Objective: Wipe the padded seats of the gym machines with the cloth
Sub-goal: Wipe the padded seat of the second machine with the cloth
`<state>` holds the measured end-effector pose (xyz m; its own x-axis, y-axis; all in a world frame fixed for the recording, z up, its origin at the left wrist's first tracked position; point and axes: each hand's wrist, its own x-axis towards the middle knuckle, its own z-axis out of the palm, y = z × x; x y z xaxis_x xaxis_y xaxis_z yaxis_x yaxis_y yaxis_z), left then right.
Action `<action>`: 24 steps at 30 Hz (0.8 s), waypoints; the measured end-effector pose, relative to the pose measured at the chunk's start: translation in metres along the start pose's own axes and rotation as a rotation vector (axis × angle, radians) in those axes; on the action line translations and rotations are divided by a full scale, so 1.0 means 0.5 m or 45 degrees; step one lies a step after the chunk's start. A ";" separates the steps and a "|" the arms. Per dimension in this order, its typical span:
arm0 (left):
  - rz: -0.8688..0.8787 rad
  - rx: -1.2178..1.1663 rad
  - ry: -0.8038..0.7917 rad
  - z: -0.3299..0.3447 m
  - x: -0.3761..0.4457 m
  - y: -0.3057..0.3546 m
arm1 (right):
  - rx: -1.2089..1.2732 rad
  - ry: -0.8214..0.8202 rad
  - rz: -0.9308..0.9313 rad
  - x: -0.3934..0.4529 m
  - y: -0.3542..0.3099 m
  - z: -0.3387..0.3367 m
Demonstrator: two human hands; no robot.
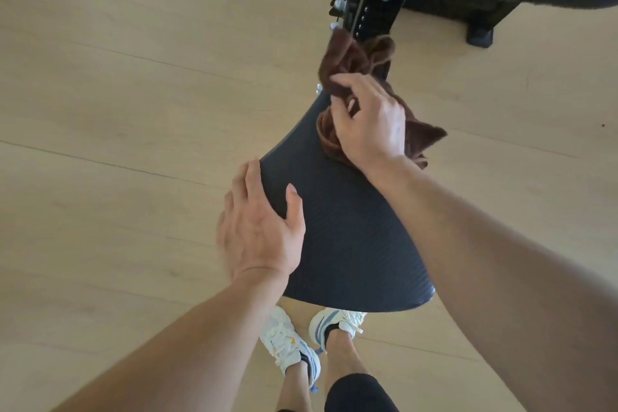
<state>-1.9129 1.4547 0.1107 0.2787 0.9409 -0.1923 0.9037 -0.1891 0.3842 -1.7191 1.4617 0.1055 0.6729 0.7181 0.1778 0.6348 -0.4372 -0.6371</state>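
Floor (117, 94): pale wood planks fill the left side and run under everything else.
Left hand (259, 227): spread flat on the left edge of the seat, thumb lying on the top surface, fingers reaching over the rim; it pinches nothing.
Left forearm (160, 341): bare, coming up from the lower left corner.
Shoes (294, 338): two white trainers with blue and yellow trim, on the floor just below the near edge of the seat.
Seat (351, 237): dark padded wedge with a fine ribbed texture, wide toward the person and narrowing toward the machine.
Cloth (354, 58): brown and bunched, lying on the narrow far end of the seat; part of it sticks out beyond the fingertips toward the machine, part shows under the palm, and a corner juts out to the right of the wrist.
Right hand (371, 120): palm down on the cloth, fingers curled and pressing into its folds, thumb tucked against the fabric.
Right forearm (501, 244): bare, crossing from the lower right edge up to the wrist.
Machine frame (374, 10): black metal with silver bolts and a row of small holes, just beyond the cloth at the top.
Machine base (481, 33): black foot resting on the floor, upper right.
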 end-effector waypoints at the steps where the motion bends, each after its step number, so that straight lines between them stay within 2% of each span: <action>1: -0.003 0.002 0.000 -0.002 0.000 0.002 | -0.035 -0.122 -0.078 0.009 -0.012 0.010; 5: -0.063 -0.051 -0.010 -0.007 -0.002 0.003 | -0.276 -0.584 -0.134 0.079 -0.055 0.048; 7: -0.178 -0.224 0.058 -0.013 -0.003 -0.002 | -0.531 -0.857 -0.192 0.108 -0.088 0.065; 9: -0.413 -0.491 0.185 -0.021 0.006 -0.011 | -0.757 -1.066 -0.298 0.115 -0.133 0.079; 12: -0.792 -0.996 0.199 -0.033 0.025 -0.047 | -0.721 -1.230 -0.394 0.055 -0.194 0.104; 13: -0.885 -1.153 0.158 -0.035 0.021 -0.069 | -0.638 -1.233 -0.406 0.024 -0.212 0.109; 15: -1.070 -1.272 -0.038 -0.027 -0.017 -0.138 | -0.468 -1.169 -0.427 -0.037 -0.236 0.104; 18: -1.216 -1.031 -0.157 -0.004 -0.123 -0.280 | -0.179 -1.073 -0.376 -0.121 -0.240 0.071; 21: -1.234 -0.747 -0.220 0.016 -0.225 -0.381 | 0.034 -0.981 -0.595 -0.226 -0.209 0.037; 24: -1.199 -0.631 -0.281 0.001 -0.271 -0.383 | 0.158 -0.843 -0.711 -0.299 -0.165 0.011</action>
<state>-2.1238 1.3633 0.0629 -0.3610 0.5682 -0.7395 0.5671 0.7632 0.3097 -1.8739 1.3934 0.1275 -0.1076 0.9934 0.0410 0.7339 0.1072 -0.6707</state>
